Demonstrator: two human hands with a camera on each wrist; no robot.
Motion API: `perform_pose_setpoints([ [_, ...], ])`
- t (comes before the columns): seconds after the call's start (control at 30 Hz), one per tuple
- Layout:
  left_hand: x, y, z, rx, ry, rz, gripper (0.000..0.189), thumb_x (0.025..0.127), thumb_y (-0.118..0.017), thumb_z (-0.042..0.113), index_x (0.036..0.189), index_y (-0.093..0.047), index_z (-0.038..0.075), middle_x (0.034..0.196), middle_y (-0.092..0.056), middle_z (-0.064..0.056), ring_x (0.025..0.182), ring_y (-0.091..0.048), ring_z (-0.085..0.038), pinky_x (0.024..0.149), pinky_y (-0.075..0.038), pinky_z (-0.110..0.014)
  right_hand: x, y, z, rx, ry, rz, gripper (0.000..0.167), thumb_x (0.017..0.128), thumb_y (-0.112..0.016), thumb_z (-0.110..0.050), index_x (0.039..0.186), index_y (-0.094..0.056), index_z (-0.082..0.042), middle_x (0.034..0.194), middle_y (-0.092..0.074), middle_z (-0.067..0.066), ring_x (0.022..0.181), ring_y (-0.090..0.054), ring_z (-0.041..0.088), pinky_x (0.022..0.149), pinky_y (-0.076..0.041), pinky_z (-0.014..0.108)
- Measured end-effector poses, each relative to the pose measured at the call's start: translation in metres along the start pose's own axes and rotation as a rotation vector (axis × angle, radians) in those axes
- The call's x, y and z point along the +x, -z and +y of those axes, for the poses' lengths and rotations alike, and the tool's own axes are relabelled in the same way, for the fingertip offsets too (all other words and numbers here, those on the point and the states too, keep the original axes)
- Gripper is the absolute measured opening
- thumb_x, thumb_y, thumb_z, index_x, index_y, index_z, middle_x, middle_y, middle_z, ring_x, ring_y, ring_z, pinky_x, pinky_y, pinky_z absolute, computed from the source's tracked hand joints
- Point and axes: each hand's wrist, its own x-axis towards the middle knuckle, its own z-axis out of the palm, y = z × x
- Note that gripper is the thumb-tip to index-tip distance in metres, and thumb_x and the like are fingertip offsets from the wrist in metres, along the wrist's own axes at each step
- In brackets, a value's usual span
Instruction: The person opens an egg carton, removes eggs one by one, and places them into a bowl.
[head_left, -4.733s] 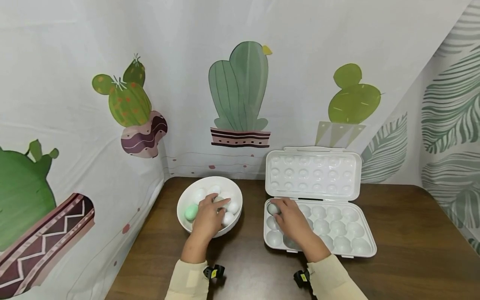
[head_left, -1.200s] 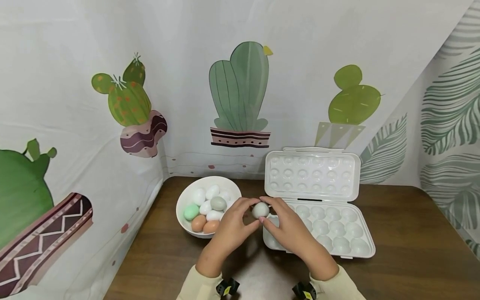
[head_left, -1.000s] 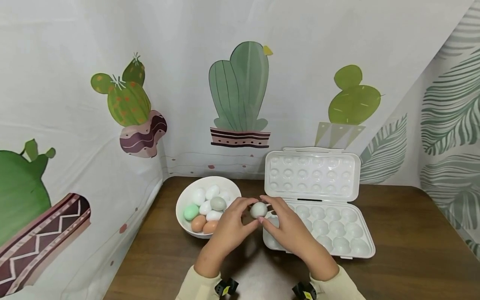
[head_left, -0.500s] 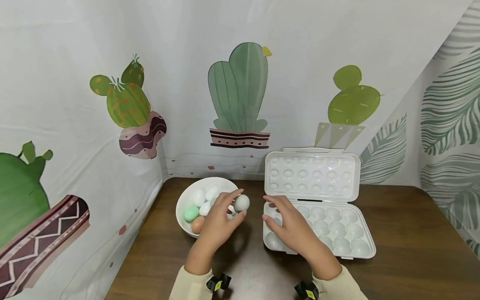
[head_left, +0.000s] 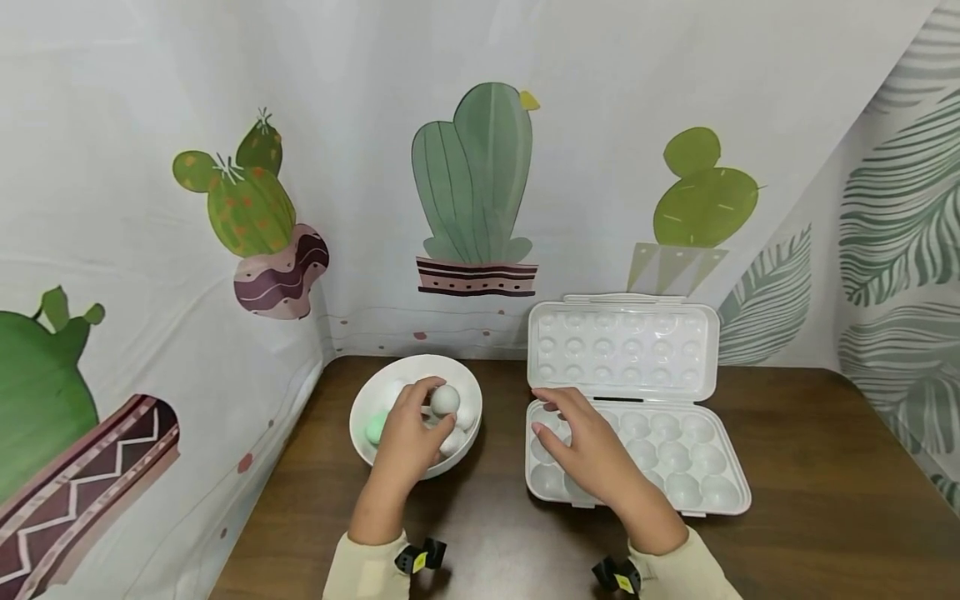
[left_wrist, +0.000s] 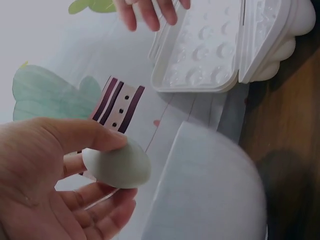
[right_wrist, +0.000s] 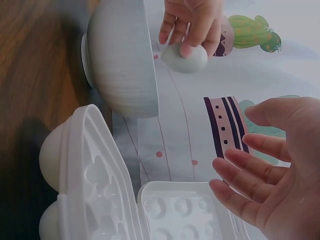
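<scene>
My left hand (head_left: 408, 433) pinches a pale grey-green egg (head_left: 446, 401) between thumb and fingers, over the white bowl (head_left: 363, 400). The left wrist view shows that egg (left_wrist: 120, 162) up close, clear of the bowl's wall (left_wrist: 210, 185). Below the hand lie white eggs and a green egg (head_left: 376, 427); the fingers hide part of the bowl's contents. My right hand (head_left: 588, 446) hovers over the left end of the open white egg box (head_left: 738, 492). Its fingers are spread and hold nothing, as the right wrist view of the hand (right_wrist: 280, 175) also shows.
The egg box's lid (head_left: 622, 354) stands raised at the back, against the cactus-print cloth (head_left: 600, 167). Bare brown tabletop (head_left: 510, 533) lies in front of the bowl and box. No eggs show in the visible cups.
My right hand held the egg at the box's back-left cup, then both hands held it between bowl and box. The right let go, and my left carried it left over the bowl.
</scene>
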Motion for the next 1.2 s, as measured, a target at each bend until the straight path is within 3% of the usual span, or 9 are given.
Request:
perform_pose_setpoints([
  [0.47, 0.003, 0.018, -0.029, 0.078, 0.134, 0.012, 0.049, 0.085, -0.071, 0.013, 0.132, -0.058, 0.009, 0.12, -0.061, -0.016, 0.111, -0.062, -0.032, 0.09, -0.049, -0.045, -0.001, -0.004, 0.004, 0.031, 0.023, 0.039, 0.042, 0.096, -0.069, -0.02, 0.137, -0.058, -0.018, 0.119, -0.065, -0.003, 0.109, -0.066, 0.016, 0.091, -0.056, 0.041],
  [0.77, 0.006, 0.02, -0.035, 0.106, 0.24, -0.036, 0.048, 0.086, -0.068, 0.017, 0.131, -0.057, 0.006, 0.12, -0.059, -0.017, 0.102, -0.061, -0.029, 0.089, -0.05, -0.044, 0.0, -0.003, 0.005, 0.041, 0.025, 0.032, 0.041, 0.096, -0.068, -0.019, 0.136, -0.059, -0.017, 0.118, -0.066, 0.0, 0.106, -0.068, 0.017, 0.09, -0.056, 0.042],
  [0.9, 0.007, 0.02, -0.037, 0.126, 0.255, -0.042, 0.046, 0.085, -0.068, 0.017, 0.129, -0.058, 0.004, 0.118, -0.06, -0.018, 0.1, -0.059, -0.03, 0.089, -0.049, -0.045, 0.0, -0.003, 0.005, 0.043, 0.016, 0.03, 0.04, 0.096, -0.068, -0.018, 0.135, -0.059, -0.017, 0.118, -0.067, 0.001, 0.105, -0.068, 0.017, 0.09, -0.057, 0.042],
  [1.2, 0.009, 0.017, -0.041, 0.162, 0.281, -0.045, 0.052, 0.085, -0.064, 0.016, 0.133, -0.055, 0.0, 0.119, -0.061, -0.024, 0.109, -0.059, -0.037, 0.096, -0.048, -0.051, 0.0, -0.001, 0.005, 0.046, -0.009, 0.009, 0.04, 0.097, -0.067, -0.02, 0.136, -0.059, -0.015, 0.12, -0.067, 0.002, 0.107, -0.068, 0.017, 0.091, -0.056, 0.043],
])
